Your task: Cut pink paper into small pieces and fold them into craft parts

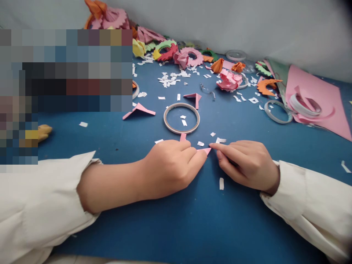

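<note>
My left hand (172,165) rests on the blue table (170,220), its fingers closed over a small folded pink paper piece (205,150); only the piece's tips show, one near my fingertips and one above my knuckles. My right hand (246,163) lies beside it, its fingers curled and pinching the same pink piece at its pointed end. Both cream sleeves reach in from the lower corners.
An empty tape ring (181,118) lies just beyond my hands. Two folded pink pieces (139,110) (194,97) sit near it. White paper scraps (172,77) litter the table. Coloured paper rings and crumpled paper (229,80) crowd the back; pink sheets (316,106) with tape rolls lie right.
</note>
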A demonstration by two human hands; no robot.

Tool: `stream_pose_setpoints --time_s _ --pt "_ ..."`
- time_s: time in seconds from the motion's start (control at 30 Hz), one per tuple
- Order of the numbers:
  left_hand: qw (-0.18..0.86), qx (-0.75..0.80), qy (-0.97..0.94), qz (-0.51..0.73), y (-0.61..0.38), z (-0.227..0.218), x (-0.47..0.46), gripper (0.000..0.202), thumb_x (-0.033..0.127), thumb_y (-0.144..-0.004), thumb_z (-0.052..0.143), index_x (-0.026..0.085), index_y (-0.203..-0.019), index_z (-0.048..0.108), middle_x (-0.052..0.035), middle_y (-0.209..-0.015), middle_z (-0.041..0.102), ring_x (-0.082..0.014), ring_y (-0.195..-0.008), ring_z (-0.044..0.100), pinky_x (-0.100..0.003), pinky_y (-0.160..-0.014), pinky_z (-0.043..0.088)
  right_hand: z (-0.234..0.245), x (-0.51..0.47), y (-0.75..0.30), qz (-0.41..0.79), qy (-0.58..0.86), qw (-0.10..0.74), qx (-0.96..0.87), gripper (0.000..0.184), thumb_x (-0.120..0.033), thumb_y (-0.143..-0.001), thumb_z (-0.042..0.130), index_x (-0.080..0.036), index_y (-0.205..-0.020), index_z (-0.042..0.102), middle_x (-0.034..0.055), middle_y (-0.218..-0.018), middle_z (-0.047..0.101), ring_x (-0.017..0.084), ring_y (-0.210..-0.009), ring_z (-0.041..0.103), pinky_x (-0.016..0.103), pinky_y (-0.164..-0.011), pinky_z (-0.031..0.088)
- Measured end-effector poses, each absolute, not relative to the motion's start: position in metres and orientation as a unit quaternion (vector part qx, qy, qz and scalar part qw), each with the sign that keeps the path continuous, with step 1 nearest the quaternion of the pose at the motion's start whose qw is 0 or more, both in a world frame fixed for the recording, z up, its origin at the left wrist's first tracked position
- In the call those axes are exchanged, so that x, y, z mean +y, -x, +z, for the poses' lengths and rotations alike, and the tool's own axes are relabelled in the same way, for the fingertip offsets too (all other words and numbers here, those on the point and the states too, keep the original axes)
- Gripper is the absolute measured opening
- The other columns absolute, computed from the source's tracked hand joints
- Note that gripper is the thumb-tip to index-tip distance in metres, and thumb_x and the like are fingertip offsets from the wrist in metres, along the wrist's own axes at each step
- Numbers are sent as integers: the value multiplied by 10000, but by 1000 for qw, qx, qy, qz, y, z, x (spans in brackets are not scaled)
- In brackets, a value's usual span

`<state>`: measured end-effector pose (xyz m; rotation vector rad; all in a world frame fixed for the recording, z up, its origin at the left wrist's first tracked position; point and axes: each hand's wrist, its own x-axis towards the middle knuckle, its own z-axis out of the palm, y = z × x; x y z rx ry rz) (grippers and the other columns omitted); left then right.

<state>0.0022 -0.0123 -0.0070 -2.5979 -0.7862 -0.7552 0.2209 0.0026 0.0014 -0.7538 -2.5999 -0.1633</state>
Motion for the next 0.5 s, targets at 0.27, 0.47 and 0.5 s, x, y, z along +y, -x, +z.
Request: stream_pose_setpoints --time_s 0.27,0.47,0.5 --pt "140 -266 911 -284 -3 -5 -10 102 118 -867 529 135 -795 598 7 -600 577 -135 -572 524 -273 -582 455 2 3 -222 -56 267 211 -939 170 -148 -882 485 -99 -977 618 8 -624 642 94 -528 562 238 -519 395" --pt "142 -339 886 -284 -3 2 -3 217 262 -880 507 126 -1012 613 -140 -1001 639 -292 -949 589 -421 -754 442 1 3 -221 -63 267 212 -938 161 -156 -885 480 -116 -962 616 4 -628 643 97 -530 560 242 -523 394" --pt "140 -359 882 -271 -3 2 0 252 287 -891 486 137 -1058 603 -157 -1082 619 -320 -1031 567 -452 -794 428 1 3 -221 -64 269 212 -937 162 -153 -883 482 -113 -963 617 2 -624 641 96 -526 558 243 -520 393"
